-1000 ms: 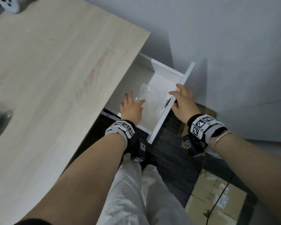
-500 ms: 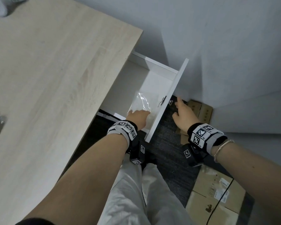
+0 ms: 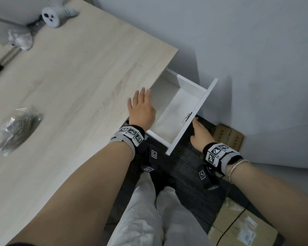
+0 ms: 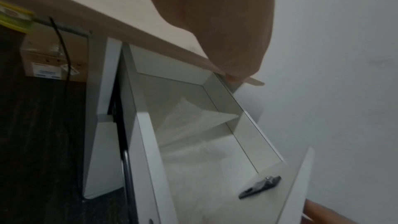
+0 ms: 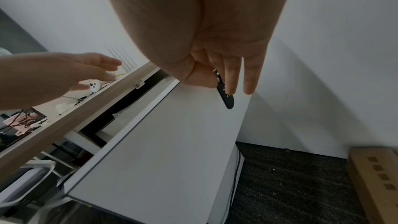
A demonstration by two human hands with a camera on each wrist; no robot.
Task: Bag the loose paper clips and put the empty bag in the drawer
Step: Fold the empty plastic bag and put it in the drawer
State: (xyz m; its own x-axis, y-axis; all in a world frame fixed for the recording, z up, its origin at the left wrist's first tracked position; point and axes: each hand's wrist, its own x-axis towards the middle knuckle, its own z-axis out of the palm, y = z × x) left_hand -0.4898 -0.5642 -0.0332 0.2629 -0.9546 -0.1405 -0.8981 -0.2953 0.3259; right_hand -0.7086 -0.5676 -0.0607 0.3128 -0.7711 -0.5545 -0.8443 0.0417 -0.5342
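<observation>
A white drawer (image 3: 203, 102) stands pulled out under the right edge of the wooden desk (image 3: 78, 86). A clear empty bag (image 4: 187, 122) lies flat inside it. My left hand (image 3: 140, 107) hovers above the desk edge beside the drawer, its fingers spread and holding nothing. My right hand (image 3: 199, 134) is at the outer face of the drawer front (image 5: 161, 151), straight fingers (image 5: 249, 77) against it next to the black handle (image 5: 226, 98). A filled bag of paper clips (image 3: 16, 128) lies on the desk at the left.
A white plush toy (image 3: 51, 18) and a grey crumpled item (image 3: 20, 39) sit at the desk's far end. Cardboard boxes (image 3: 228, 137) (image 3: 242, 226) stand on the dark carpet to the right. A grey wall (image 3: 256, 68) is close behind the drawer.
My left hand has let go of the clear bag and risen out of the drawer to above the desk edge. My right hand moved from the drawer's top rim down onto its outer face.
</observation>
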